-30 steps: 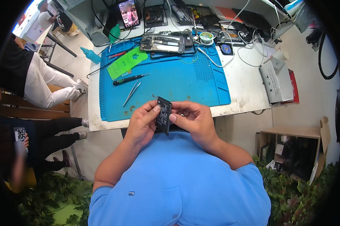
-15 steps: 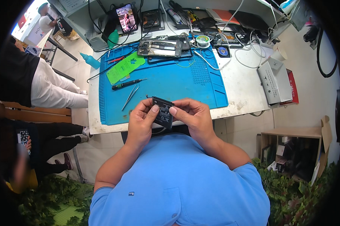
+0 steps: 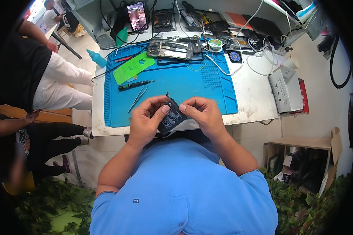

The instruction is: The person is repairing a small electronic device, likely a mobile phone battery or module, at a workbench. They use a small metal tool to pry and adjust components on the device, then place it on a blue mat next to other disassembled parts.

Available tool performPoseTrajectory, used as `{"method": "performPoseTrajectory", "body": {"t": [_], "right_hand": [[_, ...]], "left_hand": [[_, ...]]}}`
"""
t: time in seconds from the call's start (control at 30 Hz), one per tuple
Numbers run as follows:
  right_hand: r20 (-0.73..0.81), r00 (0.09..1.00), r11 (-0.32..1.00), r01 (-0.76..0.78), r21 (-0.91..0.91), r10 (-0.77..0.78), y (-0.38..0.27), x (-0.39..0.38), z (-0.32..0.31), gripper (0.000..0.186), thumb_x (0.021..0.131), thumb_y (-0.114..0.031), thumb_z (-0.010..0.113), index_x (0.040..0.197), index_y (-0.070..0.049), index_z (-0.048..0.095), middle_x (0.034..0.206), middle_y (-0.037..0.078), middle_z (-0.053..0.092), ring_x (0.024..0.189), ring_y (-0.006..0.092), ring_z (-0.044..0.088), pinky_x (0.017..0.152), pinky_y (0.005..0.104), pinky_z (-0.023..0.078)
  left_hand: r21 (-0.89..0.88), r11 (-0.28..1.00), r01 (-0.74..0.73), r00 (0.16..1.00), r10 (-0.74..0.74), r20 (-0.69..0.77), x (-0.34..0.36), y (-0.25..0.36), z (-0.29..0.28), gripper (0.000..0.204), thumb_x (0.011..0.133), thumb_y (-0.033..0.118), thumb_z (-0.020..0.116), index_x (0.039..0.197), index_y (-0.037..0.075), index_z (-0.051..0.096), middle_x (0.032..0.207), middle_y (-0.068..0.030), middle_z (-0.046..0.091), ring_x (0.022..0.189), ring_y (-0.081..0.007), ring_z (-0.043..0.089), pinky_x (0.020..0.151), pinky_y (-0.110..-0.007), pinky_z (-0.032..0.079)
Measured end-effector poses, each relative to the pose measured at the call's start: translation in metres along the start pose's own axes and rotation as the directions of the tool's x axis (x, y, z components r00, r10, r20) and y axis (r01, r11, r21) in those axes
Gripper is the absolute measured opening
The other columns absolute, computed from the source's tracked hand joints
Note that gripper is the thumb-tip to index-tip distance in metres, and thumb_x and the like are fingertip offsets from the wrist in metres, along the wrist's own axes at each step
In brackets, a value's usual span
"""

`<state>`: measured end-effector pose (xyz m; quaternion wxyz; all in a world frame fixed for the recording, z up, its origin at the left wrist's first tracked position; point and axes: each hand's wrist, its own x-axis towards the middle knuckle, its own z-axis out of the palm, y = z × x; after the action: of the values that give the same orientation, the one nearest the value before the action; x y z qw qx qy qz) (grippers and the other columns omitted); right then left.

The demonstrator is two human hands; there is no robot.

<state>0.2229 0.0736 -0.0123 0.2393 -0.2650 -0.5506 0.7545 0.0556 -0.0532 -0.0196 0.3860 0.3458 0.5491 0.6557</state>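
Note:
A flat black phone battery (image 3: pixel 173 118) hangs tilted over the near edge of the blue repair mat (image 3: pixel 176 88), its printed face toward me. My left hand (image 3: pixel 145 120) is closed around its left side, thumb on the face. At its upper right edge, my right hand (image 3: pixel 206 116) pinches with thumb and index finger. A small connector tab sticks up from the battery's top corner. On the mat beyond lie steel tweezers (image 3: pixel 137 99), a black screwdriver (image 3: pixel 137 85) and a bright green card (image 3: pixel 133 68). An opened phone (image 3: pixel 170 49) rests on other parts at the mat's far side.
A lit phone (image 3: pixel 137 17) stands at the back, beside a green air blower (image 3: pixel 121 37). A solder spool (image 3: pixel 215 45), cables and tools crowd the far right. A white box (image 3: pixel 284 90) sits at the table's right end. Other people stand at the left.
The battery has tilted, its top leaning left and its lower end swinging left, showing more of its face. My right hand has shifted its pinch along the edge. The view has turned slightly.

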Motion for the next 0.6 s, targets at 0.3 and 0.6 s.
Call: {"method": "performPoseTrajectory", "body": {"t": [0.3,0.6], "right_hand": [[0.019,0.999,0.997,-0.046,-0.054,0.047,-0.001,0.009,-0.003,0.016,0.088,-0.007,0.073,0.097,0.007,0.076,0.084,0.007,0.074,0.074,0.01,0.067,0.069,0.0244,0.053],[0.012,0.996,0.978,-0.087,-0.189,0.091,0.001,0.018,-0.01,0.014,0.079,-0.007,0.074,0.085,0.005,0.072,0.075,0.006,0.071,0.065,0.0095,0.065,0.059,0.025,0.052]], "left_hand": [[0.215,0.976,0.008,0.996,-0.026,0.08,0.012,0.008,-0.008,0.023,0.098,0.01,0.075,0.115,-0.005,0.072,0.102,-0.0098,0.077,0.091,-0.0119,0.072,0.082,-0.026,0.058],[0.439,0.888,-0.138,0.981,0.061,0.185,0.017,0.022,0.001,0.019,0.095,0.005,0.075,0.112,-0.003,0.075,0.099,-0.01,0.077,0.087,-0.0129,0.072,0.079,-0.027,0.057]]}}
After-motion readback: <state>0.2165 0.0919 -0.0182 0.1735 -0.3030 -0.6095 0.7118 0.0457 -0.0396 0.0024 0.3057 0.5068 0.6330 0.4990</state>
